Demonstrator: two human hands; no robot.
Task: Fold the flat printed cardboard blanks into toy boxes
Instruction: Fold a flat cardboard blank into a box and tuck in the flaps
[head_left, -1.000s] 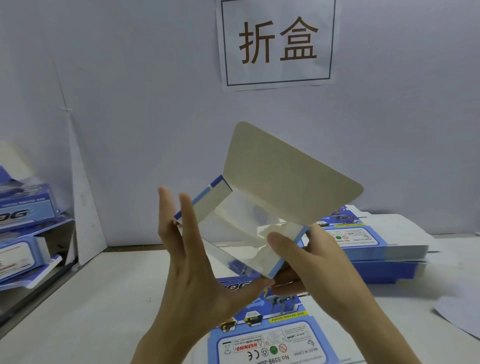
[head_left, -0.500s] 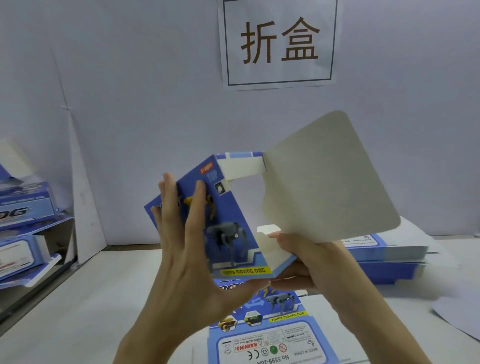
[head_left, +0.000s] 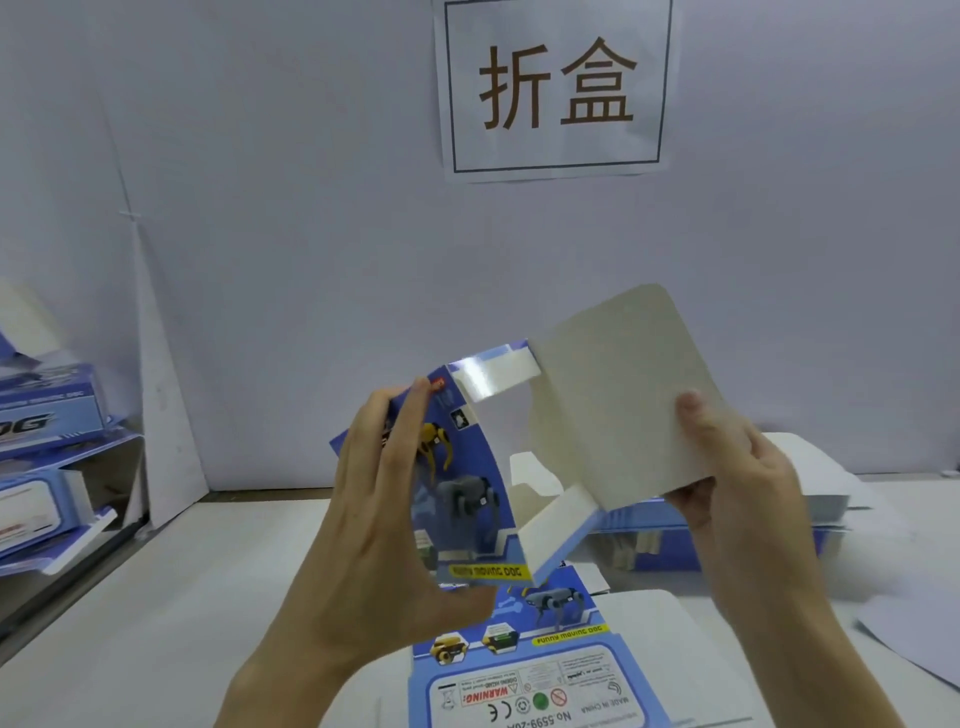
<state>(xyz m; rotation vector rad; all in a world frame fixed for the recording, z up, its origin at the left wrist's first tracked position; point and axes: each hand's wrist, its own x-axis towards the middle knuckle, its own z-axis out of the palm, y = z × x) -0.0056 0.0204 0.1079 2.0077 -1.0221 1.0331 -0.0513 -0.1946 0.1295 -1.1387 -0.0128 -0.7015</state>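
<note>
You are partway through one box (head_left: 467, 499), and it is up in the air between your hands, above the near middle of the surface (head_left: 182, 597). The body has been opened out from flat into a sleeve, with the printed dog panel facing you. Your left hand (head_left: 374, 519) grips that panel, fingers laid along its face and thumb hooked under its lower edge. Your right hand (head_left: 737, 483) pinches the large flap (head_left: 618, 395), thumb on its grey inner face and the other fingers behind it.

That flap stands open, and so do the small upper tab (head_left: 498, 371) and the lower tab (head_left: 561, 525), so I judge this end needs its tabs folded in and the flap tucked. More work waits: a flat blank (head_left: 530, 686) lies on the surface nearest you, and a stack of blanks (head_left: 815, 483) sits far right. Some boxes (head_left: 47, 415) at far left look already formed.

You cannot see the box's other end, so whether it is closed is unknown. The left boxes are cut off by the frame edge.
</note>
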